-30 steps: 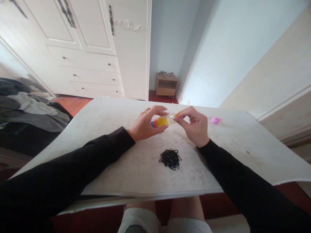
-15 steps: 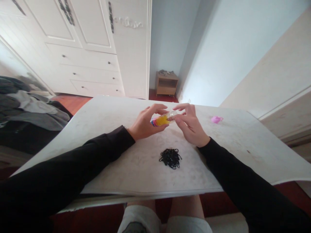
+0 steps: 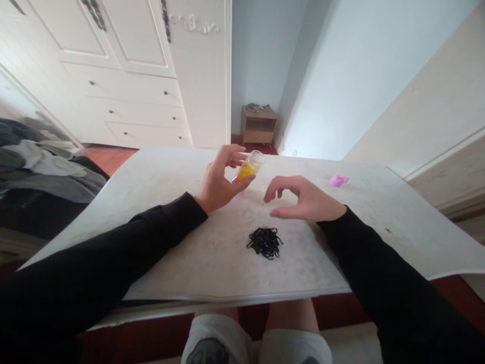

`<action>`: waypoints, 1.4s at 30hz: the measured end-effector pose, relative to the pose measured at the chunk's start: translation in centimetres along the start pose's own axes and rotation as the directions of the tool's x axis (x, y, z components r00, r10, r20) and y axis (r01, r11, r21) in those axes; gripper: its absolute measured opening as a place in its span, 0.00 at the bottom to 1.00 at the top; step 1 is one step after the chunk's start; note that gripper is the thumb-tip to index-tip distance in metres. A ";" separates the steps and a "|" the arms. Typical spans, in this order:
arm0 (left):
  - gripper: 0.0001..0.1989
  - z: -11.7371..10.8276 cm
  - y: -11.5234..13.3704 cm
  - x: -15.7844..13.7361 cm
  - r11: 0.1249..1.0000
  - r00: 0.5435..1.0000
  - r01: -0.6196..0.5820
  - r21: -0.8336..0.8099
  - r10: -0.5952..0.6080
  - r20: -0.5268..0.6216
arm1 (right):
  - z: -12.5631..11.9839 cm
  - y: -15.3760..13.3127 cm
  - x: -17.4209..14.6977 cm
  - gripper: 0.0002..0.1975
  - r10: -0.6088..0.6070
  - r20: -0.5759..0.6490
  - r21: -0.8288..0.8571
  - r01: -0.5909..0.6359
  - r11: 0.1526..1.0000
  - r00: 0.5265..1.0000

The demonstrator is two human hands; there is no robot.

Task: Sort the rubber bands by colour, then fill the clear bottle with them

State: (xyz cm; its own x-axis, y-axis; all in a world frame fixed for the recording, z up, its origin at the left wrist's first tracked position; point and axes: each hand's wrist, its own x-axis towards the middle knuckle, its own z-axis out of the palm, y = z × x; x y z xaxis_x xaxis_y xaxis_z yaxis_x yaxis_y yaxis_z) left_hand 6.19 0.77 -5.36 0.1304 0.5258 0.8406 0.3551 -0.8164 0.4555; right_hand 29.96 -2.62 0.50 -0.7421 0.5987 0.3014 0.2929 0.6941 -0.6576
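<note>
My left hand (image 3: 220,179) grips a small clear jar (image 3: 250,166) with yellow and other coloured contents. The jar is tilted, its uncovered mouth pointing up and to the right. To its right, my right hand (image 3: 299,198) hovers over the table with thumb and fingers apart and nothing between them. Below both hands a loose pile of black elastic bands (image 3: 264,243) lies on the white table (image 3: 197,253). My fingers hide part of the jar's lower end.
A pink object (image 3: 338,180) lies on the right side of the table. Beyond the far edge are a white wardrobe (image 3: 144,101) and a small wooden nightstand (image 3: 259,126). Dark and grey clothes (image 3: 49,177) are heaped at the left.
My right hand has left the jar's mouth and moved down and to the right, towards the black bands. My left hand has lifted the jar slightly and tipped it more upright.
</note>
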 end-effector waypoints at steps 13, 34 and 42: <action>0.25 0.0 -0.1 0.2 1.000 1.000 0.000 -0.014 0.000 -0.003 | 1.8 1.2 0.5 0.09 -0.079 0.465 0.125 0.022 0.992 0.882; 0.24 -0.8 0.8 0.1 0.977 0.986 0.047 0.208 -0.079 0.148 | -1.3 2.2 0.2 0.10 0.215 -0.178 0.355 -0.141 0.924 0.960; 0.23 -0.8 1.1 0.2 0.975 0.973 0.074 0.210 -0.117 0.197 | -0.9 3.0 0.4 0.11 0.310 -0.125 0.391 -0.241 0.888 0.942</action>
State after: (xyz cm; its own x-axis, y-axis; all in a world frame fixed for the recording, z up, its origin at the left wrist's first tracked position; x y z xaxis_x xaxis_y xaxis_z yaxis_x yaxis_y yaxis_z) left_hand 5.82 -0.22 -4.46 0.2683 0.6541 0.7072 0.5499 -0.7067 0.4451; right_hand 31.11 0.05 -0.77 -0.5334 0.8294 0.1661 0.2032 0.3162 -0.9267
